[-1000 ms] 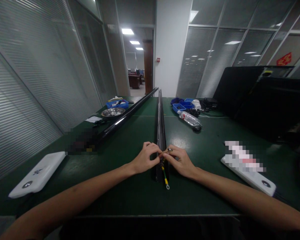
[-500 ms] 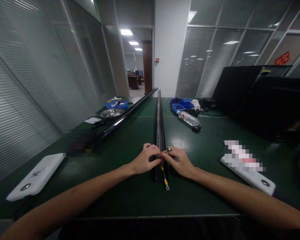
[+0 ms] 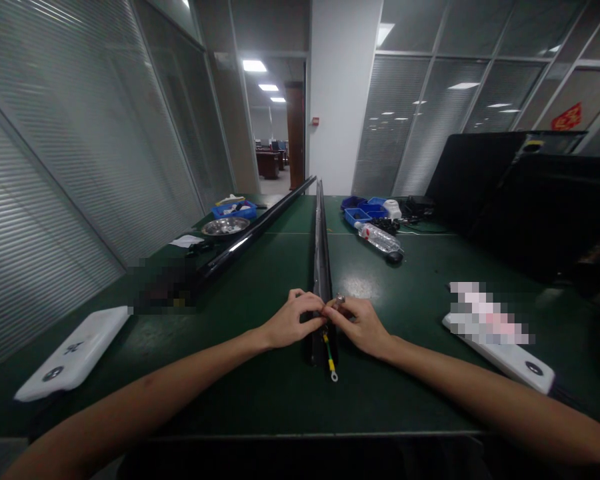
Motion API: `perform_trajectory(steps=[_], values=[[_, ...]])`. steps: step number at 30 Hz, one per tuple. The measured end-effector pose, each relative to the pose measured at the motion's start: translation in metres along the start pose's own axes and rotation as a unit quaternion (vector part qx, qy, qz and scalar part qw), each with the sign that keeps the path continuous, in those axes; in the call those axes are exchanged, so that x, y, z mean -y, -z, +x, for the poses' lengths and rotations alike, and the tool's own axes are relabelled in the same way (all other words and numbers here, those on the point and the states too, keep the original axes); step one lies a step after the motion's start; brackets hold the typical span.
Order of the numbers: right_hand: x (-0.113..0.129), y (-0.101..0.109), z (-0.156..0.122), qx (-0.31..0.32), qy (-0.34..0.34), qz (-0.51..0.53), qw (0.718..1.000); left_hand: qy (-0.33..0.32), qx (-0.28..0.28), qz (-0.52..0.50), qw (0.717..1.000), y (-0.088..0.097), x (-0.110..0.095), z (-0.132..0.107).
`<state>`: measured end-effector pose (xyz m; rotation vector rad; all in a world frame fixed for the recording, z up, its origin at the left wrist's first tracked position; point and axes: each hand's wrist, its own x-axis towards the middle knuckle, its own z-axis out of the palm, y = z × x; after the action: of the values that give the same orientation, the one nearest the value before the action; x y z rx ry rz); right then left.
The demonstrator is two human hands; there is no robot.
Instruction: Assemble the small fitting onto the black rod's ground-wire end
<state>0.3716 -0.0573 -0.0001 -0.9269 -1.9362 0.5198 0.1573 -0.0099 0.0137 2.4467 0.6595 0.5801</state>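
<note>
A long dark channel-shaped rail (image 3: 321, 260) runs away from me along the table, its near end between my hands. My left hand (image 3: 295, 320) is closed, thumb and fingertips pinching just above the rail's near end. Against it, my right hand (image 3: 357, 323) is closed too, with its fingertips meeting the left ones. A small shiny metal piece (image 3: 339, 301) shows at my right fingers; whether it is held or worn I cannot tell. Below the fingertips, a short green-yellow wire (image 3: 329, 348) with a ring terminal (image 3: 334, 377) hangs out of the rail. What the fingertips pinch is hidden.
Another dark rail (image 3: 250, 237) lies slanted at left, near a metal bowl (image 3: 225, 227) and a blue basket (image 3: 235, 211). White devices (image 3: 75, 353) lie on both sides. At right are a plastic bottle (image 3: 380, 237), blue bins (image 3: 365, 212) and large black panels (image 3: 545, 207).
The shiny metal piece at my right fingers has turned slightly, and the right fingertips have shifted a little. The ring terminal has moved slightly left. Both hands stay at the same place.
</note>
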Motion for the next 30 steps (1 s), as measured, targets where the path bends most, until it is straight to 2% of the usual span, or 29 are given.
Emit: perform_trajectory(steps=[7,13,30], values=[[-0.0019,-0.0006,0.0002,0.009,-0.016,0.016,1.0,-0.005,-0.006,0.0,1.0,0.0,-0.0005,-0.0005],[0.0,0.0006,0.0014,0.015,-0.006,0.019,1.0,-0.003,-0.002,-0.006,1.0,0.0023,-0.0057,-0.0001],[0.0014,0.0025,0.0033,0.037,0.007,0.024,0.999,-0.01,-0.015,0.011,1.0,0.0007,-0.0032,-0.0005]])
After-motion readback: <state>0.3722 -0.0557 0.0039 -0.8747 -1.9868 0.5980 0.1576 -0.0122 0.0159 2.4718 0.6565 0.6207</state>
